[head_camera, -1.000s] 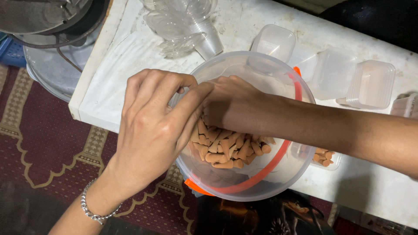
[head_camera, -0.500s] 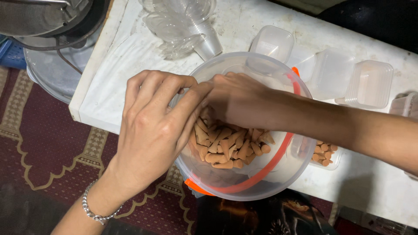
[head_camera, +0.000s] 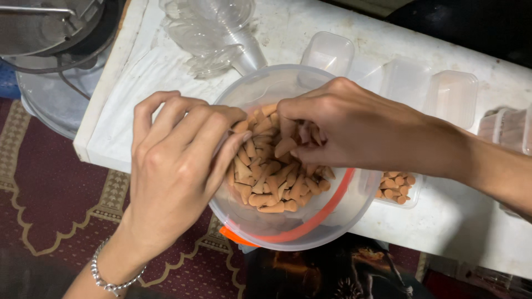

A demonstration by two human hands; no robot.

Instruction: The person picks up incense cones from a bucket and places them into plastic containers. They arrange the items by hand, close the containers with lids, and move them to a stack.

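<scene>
- The clear round tub [head_camera: 244,221] with an orange band sticks out over the near edge of the white bench [head_camera: 471,227], above the dark red patterned rug [head_camera: 50,199]. It looks tilted toward the person, so it is best kept well braced.
- The left hand [head_camera: 177,171], with a silver chain bracelet [head_camera: 108,277] at the wrist, cups the tub's near-left rim. Its fingers are curled and pressed against the wall, some dipping inside. A firm, quiet hold there seems wise, since the tub overhangs.
- Inside lies a heap of small tan cone-shaped pieces [head_camera: 271,182], touching one another and banked against the tub wall.
- The right hand [head_camera: 343,127] reaches in from the right. Its grip is drawn together, fingertips pinching a few cones at the top of the heap. Small pinches should spill less than big scoops.
- Just beside the tub on the right, a small clear box [head_camera: 396,188] already holds some cones, partly hidden by the forearm.
- Farther back stand several empty clear boxes [head_camera: 454,97].
- At the far left lie crumpled clear plastic [head_camera: 210,33] and a metal fan [head_camera: 44,33].
</scene>
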